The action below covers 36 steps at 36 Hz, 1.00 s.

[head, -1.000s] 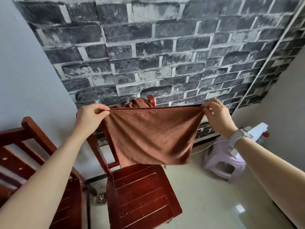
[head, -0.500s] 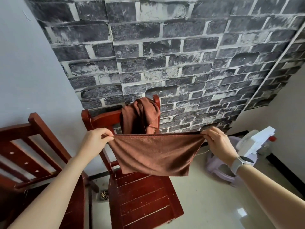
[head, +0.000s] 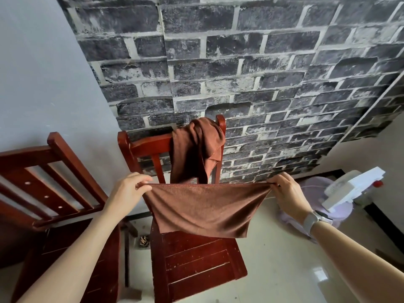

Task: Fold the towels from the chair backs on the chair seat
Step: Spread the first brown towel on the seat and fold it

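Note:
A brown towel (head: 205, 207) hangs stretched between my hands above the red wooden chair's seat (head: 196, 261), its lower edge reaching the back of the seat. My left hand (head: 129, 190) pinches its upper left corner and my right hand (head: 288, 193) pinches the upper right corner. A second brown towel (head: 196, 149) is draped in a bunch over the right side of the chair's backrest (head: 148, 145), behind the held one.
Another red wooden chair (head: 50, 184) stands at the left, close beside the first. A pale purple plastic stool (head: 314, 204) with a white device (head: 354, 186) on it sits on the glossy floor at the right. A dark brick-pattern wall rises behind.
Both hands have lowered the stretched towel from the height of the backrest's top down toward the seat. The bunched towel on the backrest has come into full view.

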{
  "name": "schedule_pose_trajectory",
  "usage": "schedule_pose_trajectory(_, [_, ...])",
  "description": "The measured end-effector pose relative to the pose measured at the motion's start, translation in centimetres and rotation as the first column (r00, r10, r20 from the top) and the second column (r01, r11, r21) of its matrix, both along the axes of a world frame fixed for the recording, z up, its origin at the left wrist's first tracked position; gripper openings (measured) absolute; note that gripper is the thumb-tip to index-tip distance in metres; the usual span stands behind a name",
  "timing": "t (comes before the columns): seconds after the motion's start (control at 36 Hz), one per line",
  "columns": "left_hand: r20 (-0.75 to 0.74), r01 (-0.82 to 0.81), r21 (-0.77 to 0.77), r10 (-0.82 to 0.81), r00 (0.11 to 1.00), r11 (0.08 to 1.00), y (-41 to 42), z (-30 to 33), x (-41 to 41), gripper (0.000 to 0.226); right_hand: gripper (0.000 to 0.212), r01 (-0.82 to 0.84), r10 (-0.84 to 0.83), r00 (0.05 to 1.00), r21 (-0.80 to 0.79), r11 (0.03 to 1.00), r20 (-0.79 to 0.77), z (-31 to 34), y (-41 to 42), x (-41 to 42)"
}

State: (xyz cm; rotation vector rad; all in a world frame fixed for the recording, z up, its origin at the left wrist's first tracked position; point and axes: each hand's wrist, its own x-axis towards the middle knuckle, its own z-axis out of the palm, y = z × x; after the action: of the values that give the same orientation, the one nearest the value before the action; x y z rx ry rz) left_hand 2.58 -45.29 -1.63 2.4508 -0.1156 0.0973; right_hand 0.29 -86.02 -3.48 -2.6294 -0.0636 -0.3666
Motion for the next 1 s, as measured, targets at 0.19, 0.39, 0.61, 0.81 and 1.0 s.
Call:
schedule_pose_trajectory(0.19, [-0.017,-0.023,0.011,0.024,1.000,1.000,0.9,-1.4,-0.8,0.022,0.009,-0.051,0.053,0.998,0.042,0.998,-0.036,-1.9,0.7,0.7])
schedule_pose_trajectory(0.39, [-0.090,-0.059,0.021,0.060,0.994,0.998,1.8,-3.4,-1.4,0.028,0.009,-0.054,0.061,0.995,0.094,0.994,-0.078,-3.0,1.3,1.1])
schedule_pose_trajectory(0.61, [-0.057,-0.016,0.213,0.028,0.998,0.977,2.3,-5.7,-1.4,0.003,0.027,-0.170,0.156,0.983,-0.151,0.974,-0.099,-5.2,2.1,1.7])
schedule_pose_trajectory(0.81, [-0.088,-0.057,0.354,0.094,0.992,0.933,1.7,-7.1,2.0,0.011,0.031,-0.104,0.074,0.982,-0.168,0.980,-0.174,-7.8,3.7,5.4])
schedule_pose_trajectory(1.0, [-0.061,-0.271,0.139,0.281,0.958,0.952,1.7,-8.1,4.0,0.007,0.023,0.003,-0.009,0.993,-0.047,0.999,-0.117,-8.1,5.6,8.1])
